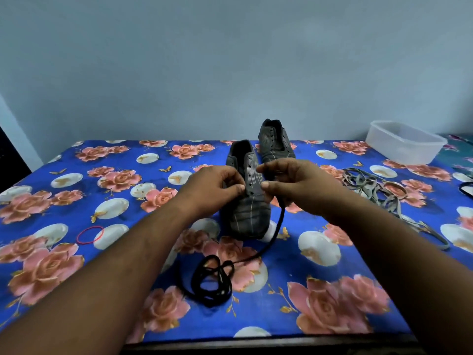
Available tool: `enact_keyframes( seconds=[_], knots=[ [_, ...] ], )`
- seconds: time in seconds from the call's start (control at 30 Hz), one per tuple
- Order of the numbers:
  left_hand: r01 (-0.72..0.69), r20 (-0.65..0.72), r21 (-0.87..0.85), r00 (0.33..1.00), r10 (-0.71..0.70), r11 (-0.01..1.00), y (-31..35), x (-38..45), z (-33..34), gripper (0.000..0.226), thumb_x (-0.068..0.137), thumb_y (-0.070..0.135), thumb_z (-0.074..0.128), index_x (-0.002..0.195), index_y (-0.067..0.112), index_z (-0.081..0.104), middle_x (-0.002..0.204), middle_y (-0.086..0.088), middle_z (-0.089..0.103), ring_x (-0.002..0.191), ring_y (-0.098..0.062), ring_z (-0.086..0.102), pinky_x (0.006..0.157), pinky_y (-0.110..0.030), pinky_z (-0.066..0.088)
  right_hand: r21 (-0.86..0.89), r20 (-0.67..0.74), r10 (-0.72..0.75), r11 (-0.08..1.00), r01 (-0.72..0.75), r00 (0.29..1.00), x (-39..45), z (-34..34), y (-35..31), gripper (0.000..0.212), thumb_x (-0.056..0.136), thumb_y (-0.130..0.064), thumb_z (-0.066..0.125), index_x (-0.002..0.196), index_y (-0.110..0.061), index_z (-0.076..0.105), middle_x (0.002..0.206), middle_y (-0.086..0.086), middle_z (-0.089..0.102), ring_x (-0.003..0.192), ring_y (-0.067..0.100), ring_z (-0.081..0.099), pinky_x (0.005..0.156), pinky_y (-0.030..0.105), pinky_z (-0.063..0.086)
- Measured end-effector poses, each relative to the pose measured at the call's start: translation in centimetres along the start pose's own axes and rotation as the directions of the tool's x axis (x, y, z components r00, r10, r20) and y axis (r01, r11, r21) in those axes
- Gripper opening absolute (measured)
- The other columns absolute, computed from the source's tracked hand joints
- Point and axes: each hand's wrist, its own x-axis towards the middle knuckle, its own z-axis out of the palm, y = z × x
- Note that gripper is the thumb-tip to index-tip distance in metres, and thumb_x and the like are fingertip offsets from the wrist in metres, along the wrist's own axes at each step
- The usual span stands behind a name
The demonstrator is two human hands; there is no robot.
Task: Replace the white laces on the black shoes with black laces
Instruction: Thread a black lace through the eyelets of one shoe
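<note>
Desk (358, 257) is covered by a blue floral cloth; near edge is seen at the bottom of frame, far edge meets the wall. Open cloth is seen left of the shoes, only a red rubber band (90, 234) lies there. Right side is crowded: pile of white laces (378, 193) lies loose, clear plastic container (404, 142) is set at the far right corner.

Near shoe (247, 201) is placed mid-desk, toe toward the near edge, eyelets unlaced. Second shoe (275, 142) is set just behind it and slightly right.

Left hand (217, 187) is closed in a pinch at the near shoe's left eyelet flap, thumb and fingers touching it. Right hand (294, 185) is closed in a pinch on the black lace (280, 221) just beside the right flap. The lace is hung down from that hand past the toe and is ended in a loose coil on the cloth near the front edge.
</note>
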Motion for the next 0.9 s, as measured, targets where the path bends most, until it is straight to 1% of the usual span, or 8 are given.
enact_keyframes(
  seconds=[0.07,0.13,0.23,0.33,0.53,0.6,0.77,0.9],
  knots=[
    [-0.003,0.011,0.118,1.0,0.002,0.993,-0.1,0.8,0.6,0.004,0.089,0.037,0.067,0.089,0.033,0.066,0.094,0.011,0.059,0.083,-0.008,0.054,0.08,-0.035,0.046,-0.131,0.066,-0.02,0.991,0.029,0.998,1.1,-0.3,0.6,0.02,0.095,-0.022,0.07,0.114,-0.019,0.067,0.079,0.009,0.076,0.064,0.022,0.059,0.066,0.037,0.051],
    [-0.007,-0.01,0.143,1.0,0.008,0.99,-0.5,0.7,1.4,0.011,0.083,0.046,0.06,0.087,0.037,0.062,0.096,0.01,0.055,0.092,-0.014,0.053,0.087,-0.042,0.047,-0.153,0.114,-0.056,0.986,0.073,0.992,1.8,-0.7,1.2,0.014,0.096,-0.02,0.068,0.108,-0.013,0.07,0.075,0.008,0.075,0.063,0.024,0.058,0.063,0.033,0.05],
    [-0.004,-0.065,-0.015,0.998,0.003,1.0,-1.3,0.2,2.8,0.02,0.082,0.048,0.054,0.091,0.035,0.067,0.095,0.009,0.054,0.096,-0.014,0.055,0.088,-0.043,0.049,-0.067,0.101,-0.135,0.988,0.142,0.986,2.1,-0.6,2.8,0.017,0.096,-0.017,0.066,0.103,-0.004,0.074,0.066,0.002,0.069,0.06,0.015,0.053,0.057,0.02,0.044],
    [-0.023,-0.088,-0.063,0.996,0.017,0.998,-1.6,0.2,3.6,0.024,0.085,0.048,0.054,0.093,0.033,0.071,0.095,0.008,0.054,0.096,-0.013,0.056,0.087,-0.041,0.049,0.045,-0.015,-0.146,0.988,0.147,0.989,1.9,-0.2,4.3,0.02,0.097,-0.015,0.061,0.107,-0.005,0.075,0.057,-0.015,0.06,0.056,-0.001,0.048,0.057,0.011,0.039],
    [-0.028,-0.088,-0.173,0.996,0.013,0.985,-1.6,0.3,4.1,0.019,0.093,0.044,0.06,0.098,0.031,0.073,0.092,0.008,0.057,0.091,-0.009,0.058,0.077,-0.028,0.044,0.03,-0.029,-0.16,0.986,0.161,0.987,1.4,-0.4,4.2,0.018,0.098,-0.012,0.061,0.104,-0.003,0.075,0.055,-0.02,0.059,0.054,-0.003,0.048,0.055,0.009,0.037],
    [-0.032,-0.089,-0.216,0.996,0.013,0.976,-1.4,0.2,4.0,0.008,0.097,0.035,0.065,0.093,0.034,0.072,0.093,0.007,0.061,0.091,-0.007,0.06,0.077,-0.024,0.044,0.008,-0.034,-0.172,0.985,0.172,0.985,1.1,-0.5,4.1,0.015,0.095,-0.015,0.066,0.098,-0.005,0.076,0.057,-0.015,0.06,0.055,-0.001,0.048,0.055,0.013,0.039],
    [-0.014,-0.039,-0.326,0.999,0.001,0.945,-0.5,-0.3,4.0,0.012,0.097,0.022,0.067,0.089,0.031,0.071,0.09,0.009,0.071,0.087,-0.003,0.066,0.075,-0.018,0.049,0.08,-0.106,-0.162,0.982,0.171,0.981,0.9,-1.0,3.4,0.016,0.089,-0.024,0.066,0.079,-0.011,0.07,0.056,0.002,0.056,0.056,0.018,0.049,0.056,0.04,0.041],
    [0.004,-0.022,-0.358,1.0,-0.013,0.934,-0.3,-0.5,4.1,0.008,0.095,0.019,0.069,0.095,0.024,0.075,0.09,0.012,0.073,0.087,-0.004,0.068,0.079,-0.021,0.053,0.494,0.055,-0.16,0.862,0.113,0.986,0.4,-1.4,2.9,0.01,0.084,-0.025,0.073,0.078,-0.017,0.07,0.06,0.01,0.061,0.049,0.025,0.057,0.06,0.041,0.044]
  ],
)
